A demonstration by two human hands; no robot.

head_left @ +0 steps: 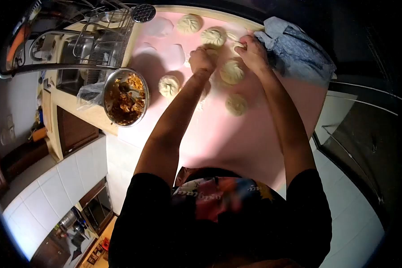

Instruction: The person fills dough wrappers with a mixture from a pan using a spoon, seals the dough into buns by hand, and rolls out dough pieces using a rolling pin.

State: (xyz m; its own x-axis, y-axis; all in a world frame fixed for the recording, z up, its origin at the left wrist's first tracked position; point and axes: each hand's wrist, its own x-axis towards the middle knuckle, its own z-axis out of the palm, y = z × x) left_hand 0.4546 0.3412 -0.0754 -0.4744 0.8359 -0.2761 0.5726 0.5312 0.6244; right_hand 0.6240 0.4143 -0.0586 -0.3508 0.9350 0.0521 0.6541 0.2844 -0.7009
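Observation:
My left hand [202, 61] is curled closed low over the pink mat [254, 134], among pale pleated buns. What its fingers grip, if anything, is hidden. To its right, my right hand [253, 52] has its fingers closed on a pale piece of dough [238, 46]. Just beyond the hands sits a pleated bun [213, 37], with another bun [189, 23] farther back. A third bun [232, 72] lies between my forearms, near the right wrist. Closer to me is a flatter, blurred bun [236, 104], and one more bun [169, 86] rests left of my left forearm.
A metal bowl of brown-orange filling [126, 97] stands at the mat's left edge. White paper pieces [176, 56] lie on the mat's left side. A crumpled blue cloth [290, 47] is at the far right. Left of the mat are a wire dish rack [103, 42] and a sink [69, 73].

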